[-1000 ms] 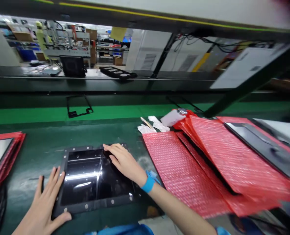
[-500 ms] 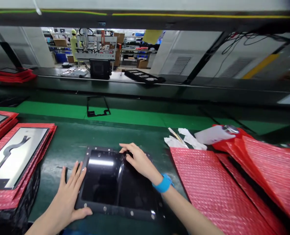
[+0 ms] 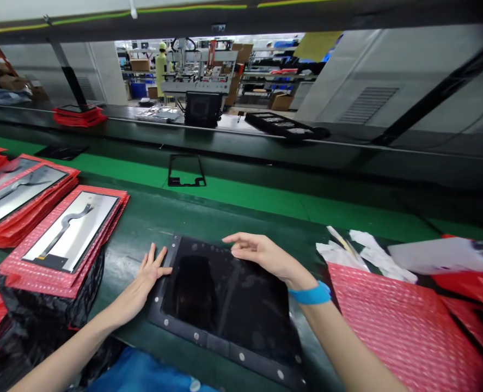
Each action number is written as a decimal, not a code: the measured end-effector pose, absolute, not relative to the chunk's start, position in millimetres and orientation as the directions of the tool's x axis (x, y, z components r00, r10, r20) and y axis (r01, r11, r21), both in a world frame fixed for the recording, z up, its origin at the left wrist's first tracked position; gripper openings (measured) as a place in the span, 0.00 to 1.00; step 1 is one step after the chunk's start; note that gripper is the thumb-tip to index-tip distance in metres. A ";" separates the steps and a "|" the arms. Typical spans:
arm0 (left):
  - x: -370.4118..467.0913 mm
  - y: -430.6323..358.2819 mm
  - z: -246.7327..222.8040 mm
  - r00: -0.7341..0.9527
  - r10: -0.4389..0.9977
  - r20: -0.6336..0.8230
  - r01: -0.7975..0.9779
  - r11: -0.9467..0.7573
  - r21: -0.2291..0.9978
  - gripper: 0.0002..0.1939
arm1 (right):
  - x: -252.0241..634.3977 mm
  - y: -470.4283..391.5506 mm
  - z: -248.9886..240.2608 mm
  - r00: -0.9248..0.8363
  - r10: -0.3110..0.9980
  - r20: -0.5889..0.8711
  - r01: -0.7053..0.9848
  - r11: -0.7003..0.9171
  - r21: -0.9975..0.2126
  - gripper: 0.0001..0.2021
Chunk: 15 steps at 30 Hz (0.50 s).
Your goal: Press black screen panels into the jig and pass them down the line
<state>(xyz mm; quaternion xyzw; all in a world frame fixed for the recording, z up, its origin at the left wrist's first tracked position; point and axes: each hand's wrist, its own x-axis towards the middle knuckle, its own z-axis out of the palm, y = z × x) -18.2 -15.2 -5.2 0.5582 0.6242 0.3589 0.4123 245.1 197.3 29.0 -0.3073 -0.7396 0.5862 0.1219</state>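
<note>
A flat black panel [image 3: 249, 305] with a glossy dark face and round silvery dots along its border lies on the dark green bench. My left hand [image 3: 149, 275] rests at its left edge, fingers spread and holding nothing. Over the panel's far edge is my right hand [image 3: 261, 253], with a blue band on the wrist. Its thumb and index finger are close together near the edge; whatever may be between them is too small to make out.
Display panels on red bubble sleeves [image 3: 72, 231] lie at the left, over black plastic. At the right are red bubble wrap [image 3: 396, 316], white scraps [image 3: 382, 253] and a white bottle [image 3: 433, 255]. A thin black frame [image 3: 187, 170] lies beyond the panel.
The view has swung left, showing more display stacks. My left hand has moved up along the panel's left edge. The bright reflection on the glossy face is gone.
</note>
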 end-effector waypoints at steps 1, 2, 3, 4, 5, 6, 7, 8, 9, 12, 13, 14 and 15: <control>-15.9 -13.5 -3.7 -0.048 0.992 -0.119 0.367 0.128 0.921 0.27 | 245.5 198.3 30.1 -0.776 0.604 -0.180 0.303 0.107 -0.947 0.23; -13.5 -11.6 -2.0 -0.059 0.991 -0.122 0.331 0.135 0.934 0.26 | 246.4 199.1 31.9 -0.769 0.613 -0.181 0.296 0.091 -0.951 0.23; -11.3 -9.4 0.1 -0.069 0.990 -0.124 0.293 0.139 0.946 0.24 | 247.9 199.6 34.5 -0.763 0.621 -0.182 0.292 0.078 -0.953 0.23; -9.2 -6.7 2.7 -0.079 0.989 -0.124 0.252 0.140 0.958 0.21 | 249.7 199.9 37.7 -0.754 0.631 -0.182 0.289 0.070 -0.955 0.22; -7.1 -3.6 5.6 -0.084 0.989 -0.125 0.208 0.140 0.968 0.19 | 251.8 200.0 41.3 -0.744 0.643 -0.182 0.288 0.064 -0.955 0.22; -4.9 0.0 8.8 -0.085 0.988 -0.127 0.162 0.140 0.977 0.17 | 254.2 199.9 45.1 -0.732 0.657 -0.179 0.287 0.060 -0.956 0.22; -2.7 3.8 12.1 -0.079 0.988 -0.135 0.111 0.143 0.983 0.16 | 256.8 199.7 48.8 -0.718 0.674 -0.173 0.284 0.056 -0.957 0.22; -0.3 7.8 15.3 -0.068 0.987 -0.148 0.057 0.152 0.987 0.15 | 259.5 199.4 52.5 -0.704 0.691 -0.165 0.280 0.056 -0.958 0.22; 2.4 11.8 18.0 -0.053 0.985 -0.167 -0.001 0.167 0.986 0.14 | 262.2 199.4 55.9 -0.690 0.707 -0.156 0.277 0.059 -0.959 0.22; 12.0 22.8 22.7 -0.017 0.974 -0.228 -0.170 0.222 0.960 0.12 | 269.4 200.9 63.2 -0.660 0.739 -0.139 0.290 0.079 -0.954 0.22; 15.8 26.0 22.9 -0.013 0.970 -0.242 -0.218 0.233 0.948 0.12 | 271.3 202.2 64.5 -0.654 0.744 -0.136 0.299 0.089 -0.950 0.22; 19.8 29.0 22.6 -0.015 0.968 -0.252 -0.261 0.239 0.935 0.12 | 273.0 204.0 65.3 -0.650 0.748 -0.133 0.308 0.099 -0.946 0.23; 24.0 32.0 21.9 -0.019 0.966 -0.257 -0.299 0.240 0.924 0.12 | 274.5 206.3 65.5 -0.647 0.752 -0.128 0.316 0.112 -0.942 0.23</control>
